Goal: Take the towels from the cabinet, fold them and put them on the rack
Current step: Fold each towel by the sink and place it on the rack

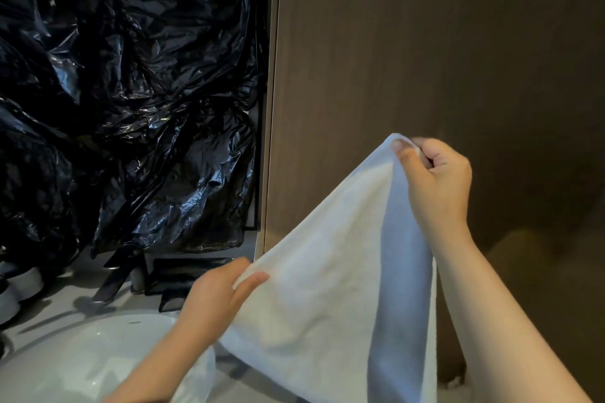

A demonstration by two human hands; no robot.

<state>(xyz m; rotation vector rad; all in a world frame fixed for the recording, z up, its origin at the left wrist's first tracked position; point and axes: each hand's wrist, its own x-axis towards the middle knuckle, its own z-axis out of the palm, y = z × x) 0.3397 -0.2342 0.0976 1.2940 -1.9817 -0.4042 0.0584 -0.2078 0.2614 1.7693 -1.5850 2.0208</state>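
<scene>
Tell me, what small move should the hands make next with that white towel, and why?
Probably lift the left hand level with the right hand. The towel hangs slanted, pinched high on the right and held lower on the left; levelling it should spread it flat for folding.

No text could be read; a tiny dark mark (pixel 134 322) on the basin (pixel 65 366) was too small and blurred to make out
</scene>
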